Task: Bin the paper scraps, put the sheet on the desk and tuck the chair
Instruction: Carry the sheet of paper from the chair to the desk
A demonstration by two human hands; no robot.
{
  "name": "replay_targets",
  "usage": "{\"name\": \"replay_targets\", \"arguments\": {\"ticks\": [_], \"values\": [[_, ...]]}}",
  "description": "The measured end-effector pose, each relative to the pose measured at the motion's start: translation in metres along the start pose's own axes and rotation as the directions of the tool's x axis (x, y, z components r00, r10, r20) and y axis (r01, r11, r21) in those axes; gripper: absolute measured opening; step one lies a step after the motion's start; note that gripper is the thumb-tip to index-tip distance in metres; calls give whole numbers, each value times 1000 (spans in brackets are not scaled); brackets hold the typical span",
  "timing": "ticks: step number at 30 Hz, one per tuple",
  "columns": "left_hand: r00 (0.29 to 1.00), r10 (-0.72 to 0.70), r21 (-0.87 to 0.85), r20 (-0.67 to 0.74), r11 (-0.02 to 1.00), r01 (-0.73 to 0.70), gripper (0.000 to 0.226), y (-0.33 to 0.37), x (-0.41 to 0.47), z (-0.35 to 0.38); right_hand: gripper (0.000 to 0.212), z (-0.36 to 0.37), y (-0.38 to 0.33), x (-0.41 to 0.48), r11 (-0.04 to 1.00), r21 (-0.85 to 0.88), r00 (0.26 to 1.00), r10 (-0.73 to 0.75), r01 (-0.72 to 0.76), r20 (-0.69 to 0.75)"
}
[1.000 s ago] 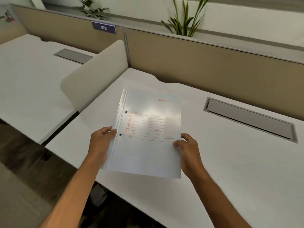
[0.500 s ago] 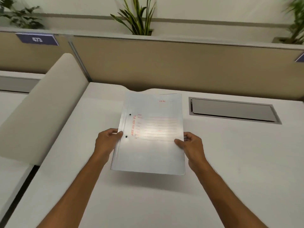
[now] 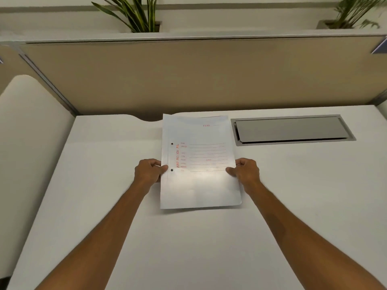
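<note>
A white sheet point(image 3: 199, 185) with red printed lines and two punched holes lies low over the white desk point(image 3: 104, 206), near its middle and close to the back. My left hand point(image 3: 149, 171) pinches the sheet's left edge and my right hand point(image 3: 245, 171) pinches its right edge. The near edge of the sheet looks to be down on the desk. No paper scraps, bin or chair are in view.
A grey cable hatch point(image 3: 293, 129) is set into the desk just right of the sheet. A tan partition point(image 3: 199, 76) closes the back, with plants point(image 3: 136, 13) behind it. A white rounded divider point(image 3: 27, 143) bounds the left side.
I have turned to face the desk squarely. Both hands have carried the sheet forward and down toward the desk top, still gripping its side edges.
</note>
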State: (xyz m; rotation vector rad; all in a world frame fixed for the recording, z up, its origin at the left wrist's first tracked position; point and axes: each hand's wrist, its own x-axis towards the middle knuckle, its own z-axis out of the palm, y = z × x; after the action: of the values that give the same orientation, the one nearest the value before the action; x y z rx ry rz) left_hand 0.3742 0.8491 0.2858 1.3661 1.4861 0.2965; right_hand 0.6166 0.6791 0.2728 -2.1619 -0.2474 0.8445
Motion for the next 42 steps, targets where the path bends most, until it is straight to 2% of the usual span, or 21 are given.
{"name": "replay_targets", "arguments": {"ticks": [4, 8, 11, 17, 22, 25, 28, 32, 34, 38, 42], "values": [[1000, -16, 38, 22, 999, 16, 12, 1, 20, 15, 21, 5, 3, 25, 996, -85, 1000, 0, -2, -28], [1000, -28, 67, 7, 997, 28, 13, 2, 39, 24, 33, 12, -1, 43, 986, -167, 998, -20, 11, -54], [1000, -25, 75, -1, 997, 25, 13, 0, 49, 30, 28, 15, -5, 55, 976, -218, 997, -38, 21, -72], [995, 50, 186, -92, 982, -33, 24, -1, 60, 35, 30, 23, -3, 61, 952, -303, 992, -73, 38, -105], [985, 102, 283, -139, 957, -59, 26, -6, 59, 41, 38, 25, 4, 60, 951, -297, 982, -130, 84, -139], [977, 141, 292, -163, 952, -88, 29, -9, 55, 45, 39, 26, 7, 60, 937, -331, 977, -165, 113, -135], [976, 158, 339, -150, 936, -99, 38, -10, 48, 45, 38, 23, 9, 60, 925, -350, 975, -195, 148, -105], [980, 190, 374, -60, 915, -154, 44, -11, 31, 41, 43, 15, 13, 51, 911, -361, 970, -236, 200, -58], [980, 198, 351, -1, 918, -185, 48, -11, 16, 36, 43, 9, 14, 39, 871, -411, 951, -308, 269, -32], [969, 245, 331, 37, 912, -243, 50, -26, -27, 26, 45, -4, 24, 8, 719, -544, 875, -481, 433, 62], [963, 266, 300, 37, 917, -265, 43, -45, -76, 18, 51, -19, 41, -24, 611, -597, 825, -539, 520, 168]]}}
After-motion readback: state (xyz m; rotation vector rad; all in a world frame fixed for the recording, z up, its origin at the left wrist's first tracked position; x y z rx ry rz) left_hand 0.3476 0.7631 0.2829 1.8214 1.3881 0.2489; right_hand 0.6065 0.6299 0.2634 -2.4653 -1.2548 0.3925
